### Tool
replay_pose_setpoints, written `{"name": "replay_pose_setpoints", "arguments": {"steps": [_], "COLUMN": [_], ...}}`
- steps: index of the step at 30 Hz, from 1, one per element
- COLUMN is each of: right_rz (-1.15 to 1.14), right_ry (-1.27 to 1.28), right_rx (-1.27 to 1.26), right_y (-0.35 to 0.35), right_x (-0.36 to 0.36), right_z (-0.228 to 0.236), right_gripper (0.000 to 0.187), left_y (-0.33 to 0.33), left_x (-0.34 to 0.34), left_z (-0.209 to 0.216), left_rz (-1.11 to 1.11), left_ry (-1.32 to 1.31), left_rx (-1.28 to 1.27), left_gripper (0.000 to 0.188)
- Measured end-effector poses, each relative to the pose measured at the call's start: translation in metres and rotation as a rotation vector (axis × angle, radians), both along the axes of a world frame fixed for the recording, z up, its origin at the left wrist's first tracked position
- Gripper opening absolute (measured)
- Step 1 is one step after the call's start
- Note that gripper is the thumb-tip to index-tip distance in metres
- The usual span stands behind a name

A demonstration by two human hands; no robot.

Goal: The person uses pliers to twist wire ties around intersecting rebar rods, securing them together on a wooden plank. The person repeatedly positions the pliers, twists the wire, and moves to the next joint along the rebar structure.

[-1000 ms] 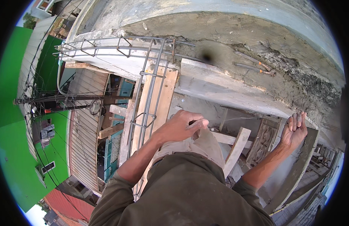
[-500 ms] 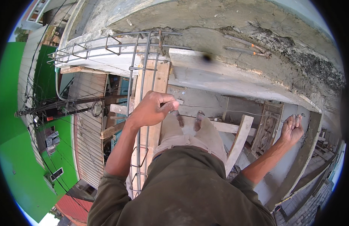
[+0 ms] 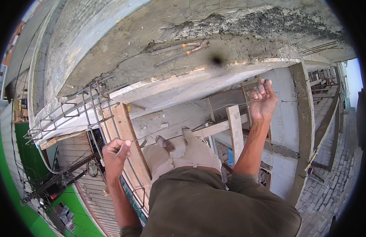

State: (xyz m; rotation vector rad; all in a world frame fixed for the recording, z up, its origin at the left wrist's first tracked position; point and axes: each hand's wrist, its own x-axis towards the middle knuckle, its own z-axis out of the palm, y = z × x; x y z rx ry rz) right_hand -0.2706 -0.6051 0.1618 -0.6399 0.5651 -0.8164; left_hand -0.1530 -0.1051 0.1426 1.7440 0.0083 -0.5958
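Observation:
A thin wire stretches slackly across the gap in front of me, from one hand to the other. My left hand pinches its left end between thumb and forefinger, beside the rebar cage and a wooden board. My right hand, raised at the right, is closed around the other end with its fingers curled. A small dark bit shows at its fingertips, too small to name. Long-handled pincers with orange bands lie on the rough concrete ledge, apart from both hands.
Timber pieces cross the opening below, near my feet. A plastered concrete post stands at the right, with paving far below. Overhead cables and a corrugated roof lie at the left.
My view has turned to the right, so the ledge and pincers appear farther left. My right hand has moved up and forward. Both hands keep hold of the wire.

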Motion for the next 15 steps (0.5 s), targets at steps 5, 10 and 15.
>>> {"name": "replay_pose_setpoints", "arguments": {"steps": [5, 10, 15], "right_rz": [-0.132, 0.396, 1.033], "right_ry": [1.183, 0.706, 0.444], "right_rx": [-0.802, -1.178, -1.234], "right_y": [0.015, 0.174, 0.266], "right_x": [-0.016, 0.057, 0.100], "right_z": [-0.041, 0.016, 0.029], "right_gripper": [0.037, 0.039, 0.029], "left_y": [-0.002, -0.015, -0.016], "left_x": [0.015, 0.025, 0.067], "left_z": [0.031, 0.030, 0.027], "left_rz": [-0.104, -0.331, -0.280], "left_ry": [0.057, 0.017, -0.216], "left_rx": [-0.009, -0.053, -0.040], "left_gripper": [0.028, 0.030, 0.033]}}
